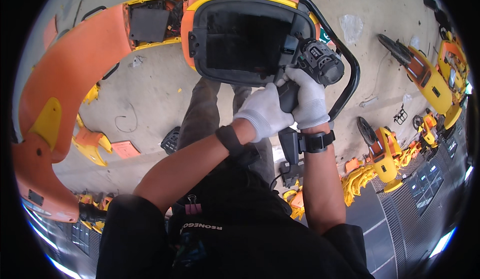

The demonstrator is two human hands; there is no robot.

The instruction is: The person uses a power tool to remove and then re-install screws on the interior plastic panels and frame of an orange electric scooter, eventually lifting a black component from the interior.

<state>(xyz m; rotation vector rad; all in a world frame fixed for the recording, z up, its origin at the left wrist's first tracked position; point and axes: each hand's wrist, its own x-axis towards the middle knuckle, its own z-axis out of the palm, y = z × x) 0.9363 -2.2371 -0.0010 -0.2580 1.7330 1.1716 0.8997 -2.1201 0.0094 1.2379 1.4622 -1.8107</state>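
Note:
A grey and black cordless drill [320, 59] is held over the right end of an orange and yellow electric scooter [75, 65]. My right hand [309, 95], in a white knit glove, grips its handle just below the motor housing. Against the lower part of the black handle [288, 96], my gloved left hand [262, 108] is closed, its fingers partly hidden. The drill's nose points at the inner right edge of the scooter's open black storage compartment [243, 42]. Whether the bit touches a screw there cannot be made out.
A black tubular rail [350, 65] curves around the scooter's right end. Left of the compartment, an open bay holds a dark flat box [149, 24] and wiring. Yellow scooters [431, 78] and loose yellow panels [358, 181] lie to the right; a plastic bag [351, 28] is on the floor.

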